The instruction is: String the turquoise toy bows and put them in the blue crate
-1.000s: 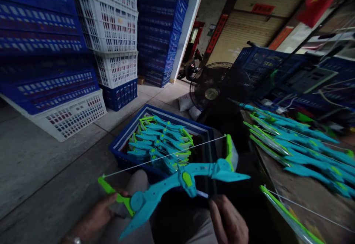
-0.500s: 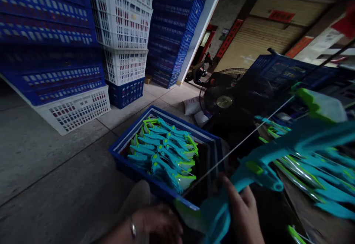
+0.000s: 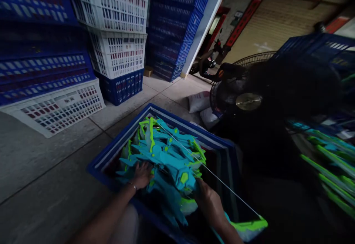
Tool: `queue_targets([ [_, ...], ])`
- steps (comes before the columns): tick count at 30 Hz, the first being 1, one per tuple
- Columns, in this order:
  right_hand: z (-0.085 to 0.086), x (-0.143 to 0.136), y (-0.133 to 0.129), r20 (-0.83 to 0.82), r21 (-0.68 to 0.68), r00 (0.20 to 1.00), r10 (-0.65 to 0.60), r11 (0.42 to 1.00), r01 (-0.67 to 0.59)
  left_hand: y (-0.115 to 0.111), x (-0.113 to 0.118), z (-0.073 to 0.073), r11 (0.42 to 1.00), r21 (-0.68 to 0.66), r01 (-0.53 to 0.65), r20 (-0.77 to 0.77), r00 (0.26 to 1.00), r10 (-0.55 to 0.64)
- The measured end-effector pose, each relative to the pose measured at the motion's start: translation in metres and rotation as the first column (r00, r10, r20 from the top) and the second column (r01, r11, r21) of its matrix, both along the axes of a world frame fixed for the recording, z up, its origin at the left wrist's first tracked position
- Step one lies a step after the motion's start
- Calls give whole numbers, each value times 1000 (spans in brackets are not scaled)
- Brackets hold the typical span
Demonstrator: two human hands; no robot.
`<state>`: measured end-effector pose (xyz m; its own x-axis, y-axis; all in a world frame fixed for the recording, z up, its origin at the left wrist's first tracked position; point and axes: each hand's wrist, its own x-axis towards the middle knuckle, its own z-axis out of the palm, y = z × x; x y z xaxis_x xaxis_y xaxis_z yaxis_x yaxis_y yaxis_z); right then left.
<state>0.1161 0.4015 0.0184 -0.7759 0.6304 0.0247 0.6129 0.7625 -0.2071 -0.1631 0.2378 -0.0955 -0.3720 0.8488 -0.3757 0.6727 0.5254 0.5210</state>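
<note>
Both hands in the blue plastic crate [image 3: 116, 146].
The left hand [image 3: 142, 174] lay flat on stacked toy bows; the right hand [image 3: 208, 199] gripped the teal-and-green plastic toy bow [image 3: 177, 170].

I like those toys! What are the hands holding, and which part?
The right hand grips a teal and green toy bow near its middle. The left hand rests on the bows in the blue crate; whether it grips one cannot be told.
</note>
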Motion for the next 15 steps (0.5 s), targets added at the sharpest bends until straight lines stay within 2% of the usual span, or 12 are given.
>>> queue_targets([
  [3,-21,-19,9,119,-23,993,-7,1000,10,-8,5,-8,997,-70,28,-39,999,-31],
  [7,-42,-46,4,230,-152,973,-5,988,41,-22,2,-7,993,-86,80,-63,994,-85],
  [11,-66,-69,-11,222,-199,974,49,980,-4,-34,-2,-6,993,-55,105,-87,990,-110],
  [15,-85,-94,-22,216,-245,970,114,968,-59,-37,3,-12,993,-78,87,-80,992,-93],
])
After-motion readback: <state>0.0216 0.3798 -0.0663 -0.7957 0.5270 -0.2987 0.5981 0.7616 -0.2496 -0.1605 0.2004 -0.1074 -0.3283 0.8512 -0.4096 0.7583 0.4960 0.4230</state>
